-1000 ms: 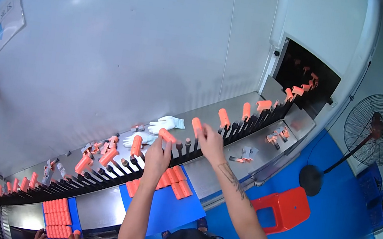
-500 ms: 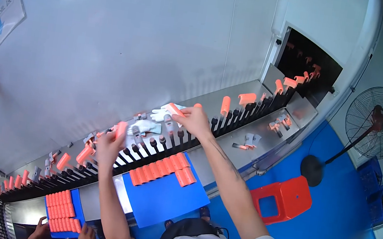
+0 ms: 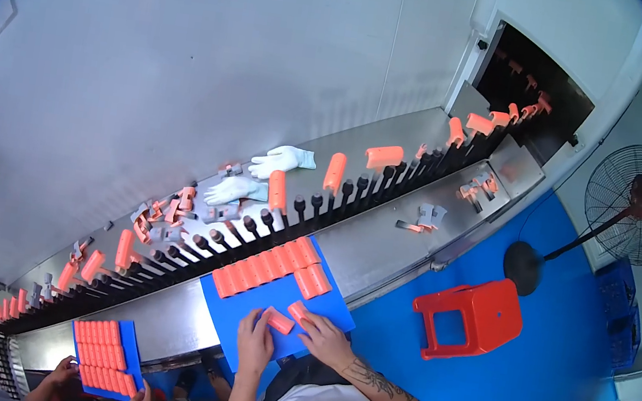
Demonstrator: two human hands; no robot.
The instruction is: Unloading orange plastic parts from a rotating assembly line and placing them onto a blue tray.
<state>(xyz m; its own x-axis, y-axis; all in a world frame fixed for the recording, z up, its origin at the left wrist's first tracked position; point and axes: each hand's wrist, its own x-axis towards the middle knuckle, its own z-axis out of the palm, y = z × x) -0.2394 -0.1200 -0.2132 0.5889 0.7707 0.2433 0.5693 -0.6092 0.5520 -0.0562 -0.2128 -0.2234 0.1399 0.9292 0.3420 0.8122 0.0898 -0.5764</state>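
My left hand (image 3: 255, 342) is closed on an orange half-tube plastic shell (image 3: 280, 322), low over the near part of a blue board (image 3: 230, 312). A second orange half-tube shell (image 3: 299, 311) is in the fingers of my right hand (image 3: 327, 341), just right of the first. Beyond my hands, several like shells (image 3: 266, 268) lie side by side in a row along the board's far edge. A shorter group (image 3: 313, 281) sits in front of the row's right end. Whether either held shell touches the board, I cannot tell.
A line of black posts (image 3: 300, 206), some topped with orange shells, runs from a dark wall opening (image 3: 523, 73). White gloves (image 3: 281, 160) and grey-orange scraps (image 3: 172, 208) lie behind. At lower left a co-worker's hands hold another loaded board (image 3: 135, 355). A red stool (image 3: 498, 316) and fan (image 3: 635, 195) stand right.
Both my hands have come down and back from the posts to the blue board, each with an orange shell. The co-worker's loaded board has shifted slightly. My view has turned a little.
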